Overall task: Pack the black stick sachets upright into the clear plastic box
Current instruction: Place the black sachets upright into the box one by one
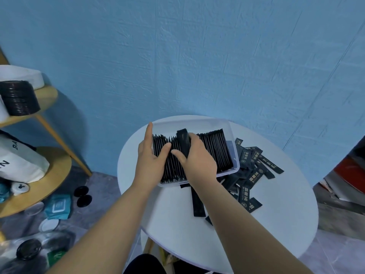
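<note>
**On a round white table (276,214), a clear plastic box (235,167) packed with sticks**

Head view: the box holds a dense row of upright black stick sachets (215,147). The left hand (150,155), fingers straight, rests against the row at the box's left end. The right hand (197,159) pinches one sachet (183,138) above the row. Loose sachets (254,167) lie heaped just right of the box.

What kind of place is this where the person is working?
Probably a home or small studio corner: a little round white table by a blue wall, a wooden shelf holding a cloth bag.
</note>
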A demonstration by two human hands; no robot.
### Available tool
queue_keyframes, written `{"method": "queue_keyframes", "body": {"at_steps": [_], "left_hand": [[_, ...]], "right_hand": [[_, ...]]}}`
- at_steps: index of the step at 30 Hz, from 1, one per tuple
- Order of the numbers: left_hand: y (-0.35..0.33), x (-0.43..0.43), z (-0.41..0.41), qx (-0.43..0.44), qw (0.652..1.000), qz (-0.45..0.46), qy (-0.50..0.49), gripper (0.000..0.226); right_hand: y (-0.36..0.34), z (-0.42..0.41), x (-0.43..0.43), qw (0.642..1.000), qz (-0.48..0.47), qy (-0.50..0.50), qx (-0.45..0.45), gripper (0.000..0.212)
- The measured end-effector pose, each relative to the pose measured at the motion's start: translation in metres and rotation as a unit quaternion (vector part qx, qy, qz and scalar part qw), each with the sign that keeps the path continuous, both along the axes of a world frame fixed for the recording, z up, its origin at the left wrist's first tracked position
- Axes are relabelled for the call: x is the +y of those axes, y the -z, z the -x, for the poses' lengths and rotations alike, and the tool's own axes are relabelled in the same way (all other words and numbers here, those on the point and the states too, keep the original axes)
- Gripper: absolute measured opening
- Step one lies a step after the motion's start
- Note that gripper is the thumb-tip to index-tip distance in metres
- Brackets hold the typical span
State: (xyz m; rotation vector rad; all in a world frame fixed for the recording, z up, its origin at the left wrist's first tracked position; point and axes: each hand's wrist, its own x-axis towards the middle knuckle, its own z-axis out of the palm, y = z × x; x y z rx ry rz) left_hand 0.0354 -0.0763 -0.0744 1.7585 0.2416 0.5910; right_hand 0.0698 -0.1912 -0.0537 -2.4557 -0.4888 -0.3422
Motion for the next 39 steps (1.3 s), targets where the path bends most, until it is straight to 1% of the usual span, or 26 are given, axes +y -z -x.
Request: {"method": "queue_keyframes", "body": {"at_steps": [1, 4, 9, 16, 19, 22, 24, 27, 34, 39], "left_hand": [[0.0, 0.0, 0.0, 0.002, 1.0, -0.002, 0.0, 0.069], [-0.001, 0.0, 0.0, 0.003, 1.0, -0.005, -0.001, 0.069], [-0.001, -0.001, 0.001, 0.007, 1.0, -0.01, -0.001, 0.069], [-0.002, -0.002, 0.001, 0.008, 1.0, -0.007, -0.002, 0.069], [-0.002, -0.001, 0.001, 0.005, 1.0, -0.006, -0.001, 0.068], [-0.001, -0.001, 0.0, 0.004, 1.0, -0.011, 0.001, 0.067], [0.0, 0.0, 0.0, -0.001, 1.0, -0.011, 0.003, 0.067], [0.001, 0.0, -0.001, -0.005, 1.0, -0.008, 0.004, 0.068], [0.004, 0.0, 0.0, -0.022, 1.0, 0.008, 0.012, 0.082], [0.004, 0.001, 0.0, -0.025, 1.0, -0.006, -0.002, 0.085]], "right_hand": [[0.003, 0.002, 0.001, 1.0, 0.014, -0.005, -0.008, 0.062], [0.012, 0.008, 0.0, 0.999, 0.042, -0.013, -0.032, 0.058], [0.02, 0.013, -0.01, 0.998, 0.003, -0.051, -0.031, 0.06], [0.019, 0.011, -0.009, 0.994, -0.07, -0.069, -0.044, 0.056], [0.023, 0.014, -0.005, 0.993, -0.075, -0.087, -0.023, 0.06], [0.024, 0.015, -0.009, 0.988, -0.113, -0.102, 0.012, 0.061], [0.023, 0.016, -0.016, 0.985, -0.126, -0.108, 0.04, 0.057], [0.021, 0.015, -0.023, 0.983, -0.142, -0.096, 0.071, 0.044], [0.016, 0.017, -0.023, 0.974, -0.164, -0.122, 0.099, 0.039], [0.018, 0.018, -0.023, 0.978, -0.14, -0.127, 0.082, 0.038]]}}
